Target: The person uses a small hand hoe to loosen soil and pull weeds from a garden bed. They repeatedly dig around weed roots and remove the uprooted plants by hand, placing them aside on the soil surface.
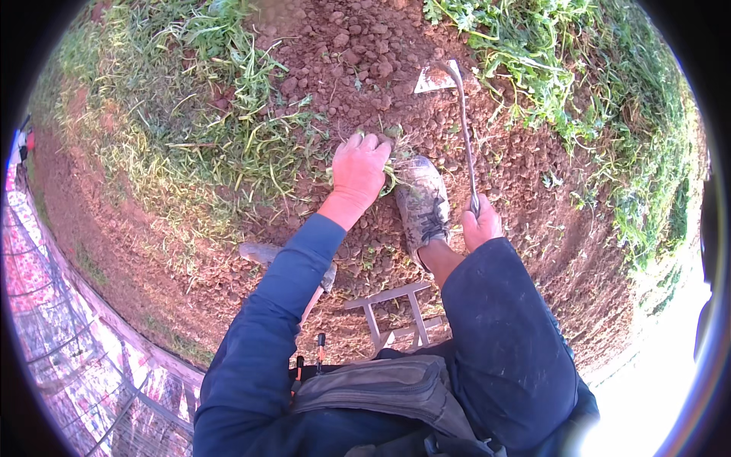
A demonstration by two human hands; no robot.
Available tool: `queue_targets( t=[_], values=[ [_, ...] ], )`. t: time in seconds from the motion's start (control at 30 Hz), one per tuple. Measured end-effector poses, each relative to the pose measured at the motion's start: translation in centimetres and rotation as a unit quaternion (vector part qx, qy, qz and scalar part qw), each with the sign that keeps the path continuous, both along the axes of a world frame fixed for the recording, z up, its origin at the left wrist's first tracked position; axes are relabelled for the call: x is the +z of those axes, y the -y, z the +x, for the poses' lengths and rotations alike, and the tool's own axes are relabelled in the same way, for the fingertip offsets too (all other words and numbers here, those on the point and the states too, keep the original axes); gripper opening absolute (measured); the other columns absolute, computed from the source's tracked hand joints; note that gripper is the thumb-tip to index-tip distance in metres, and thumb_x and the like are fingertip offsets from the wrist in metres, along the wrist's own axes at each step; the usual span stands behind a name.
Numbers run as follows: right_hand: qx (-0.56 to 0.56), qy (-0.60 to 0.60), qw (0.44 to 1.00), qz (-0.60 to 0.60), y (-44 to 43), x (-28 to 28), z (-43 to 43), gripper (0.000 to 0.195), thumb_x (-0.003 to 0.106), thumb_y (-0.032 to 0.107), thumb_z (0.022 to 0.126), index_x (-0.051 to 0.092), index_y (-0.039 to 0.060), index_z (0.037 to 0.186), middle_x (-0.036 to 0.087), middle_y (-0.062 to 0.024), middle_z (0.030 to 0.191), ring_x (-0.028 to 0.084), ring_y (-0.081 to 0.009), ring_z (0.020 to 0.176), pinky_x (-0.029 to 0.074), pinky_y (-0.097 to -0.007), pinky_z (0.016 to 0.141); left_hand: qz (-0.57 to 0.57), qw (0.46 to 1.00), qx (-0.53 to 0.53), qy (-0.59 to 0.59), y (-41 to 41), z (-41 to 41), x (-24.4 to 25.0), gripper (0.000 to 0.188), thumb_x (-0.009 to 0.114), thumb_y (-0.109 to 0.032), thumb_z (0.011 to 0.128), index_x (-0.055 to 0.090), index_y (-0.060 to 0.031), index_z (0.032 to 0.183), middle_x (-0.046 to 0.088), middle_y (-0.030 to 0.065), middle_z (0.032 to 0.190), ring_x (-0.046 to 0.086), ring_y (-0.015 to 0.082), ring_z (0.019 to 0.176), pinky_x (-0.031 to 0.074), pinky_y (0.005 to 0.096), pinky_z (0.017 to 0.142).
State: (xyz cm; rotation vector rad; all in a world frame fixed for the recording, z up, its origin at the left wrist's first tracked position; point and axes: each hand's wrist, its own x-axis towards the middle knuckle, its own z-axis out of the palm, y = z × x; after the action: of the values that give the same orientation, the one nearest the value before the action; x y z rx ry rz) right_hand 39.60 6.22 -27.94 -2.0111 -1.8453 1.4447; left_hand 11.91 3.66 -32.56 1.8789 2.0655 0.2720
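My left hand (361, 168) is closed over a small bunch of green weeds (389, 178), with pale stringy roots trailing out beside the knuckles. The bunch is just above the soil, next to the toe of my dirt-covered lace-up shoe (424, 200); the fingertips are hidden from above. In my right hand (483, 224) is the lower end of a small hand hoe (465, 131). Its thin curved shaft reaches forward, and its flat pale blade (434, 80) rests on or just over the loose soil.
Pulled greens and cut stalks (240, 137) cover the ground at left. Leafy plants (531, 74) grow or lie at right. Clods of reddish soil (365, 51) fill the strip ahead. Behind my feet is a metal-framed low stool (394, 308). Wire mesh fencing (68, 354) borders the far left.
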Motion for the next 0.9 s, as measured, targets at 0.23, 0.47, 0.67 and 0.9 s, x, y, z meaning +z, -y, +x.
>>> queue_targets(
  t=[0.23, 0.47, 0.67, 0.9],
  values=[
    [0.002, -0.002, 1.0, 0.001, 0.5, 0.2, 0.1, 0.004, 0.058, 0.01, 0.084, 0.061, 0.0085, 0.088, 0.06, -0.01, 0.066, 0.061, -0.024, 0.059, 0.05, -0.039, 0.061, -0.059, 0.997, 0.006, 0.045, -0.5, -1.0, -0.8, 0.03, 0.071, -0.005, 0.075, 0.071, -0.0148, 0.104, 0.064, 0.0003, 0.094, 0.064, 0.0191, 0.087, 0.056, 0.0351, 0.073],
    [-0.002, 0.015, 0.999, -0.031, 0.3, 0.6, 0.4, 0.006, 0.057, 0.01, 0.085, 0.06, 0.0074, 0.089, 0.061, -0.0116, 0.068, 0.062, -0.0244, 0.062, 0.051, -0.0395, 0.064, 0.072, 0.664, 0.57, 0.479, -0.2, -8.1, 2.8, 0.022, 0.069, -0.005, 0.089, 0.064, -0.0043, 0.111, 0.066, 0.0067, 0.094, 0.067, 0.0157, 0.071, 0.059, 0.028, 0.058],
    [0.0, 0.003, 0.999, -0.054, 0.6, 0.2, 0.0, 0.007, 0.057, 0.011, 0.086, 0.059, 0.0066, 0.09, 0.062, -0.0106, 0.068, 0.062, -0.0229, 0.063, 0.051, -0.0389, 0.064, 0.164, 0.443, 0.605, 0.64, -7.8, -4.9, 8.5, 0.022, 0.06, -0.015, 0.093, 0.056, -0.0029, 0.111, 0.065, 0.0131, 0.099, 0.067, 0.0247, 0.068, 0.06, 0.0384, 0.061],
    [-0.023, -0.134, 0.991, 0.017, 5.5, -11.2, 6.8, 0.009, 0.058, 0.009, 0.084, 0.062, 0.0057, 0.092, 0.062, -0.0115, 0.072, 0.061, -0.0222, 0.068, 0.051, -0.0381, 0.066, -0.023, 0.735, -0.114, 0.668, -18.1, 13.0, 18.1, 0.052, 0.064, -0.001, 0.09, 0.052, 0.0036, 0.14, 0.063, 0.0281, 0.126, 0.069, 0.0165, 0.079, 0.059, 0.028, 0.066]
  ],
)
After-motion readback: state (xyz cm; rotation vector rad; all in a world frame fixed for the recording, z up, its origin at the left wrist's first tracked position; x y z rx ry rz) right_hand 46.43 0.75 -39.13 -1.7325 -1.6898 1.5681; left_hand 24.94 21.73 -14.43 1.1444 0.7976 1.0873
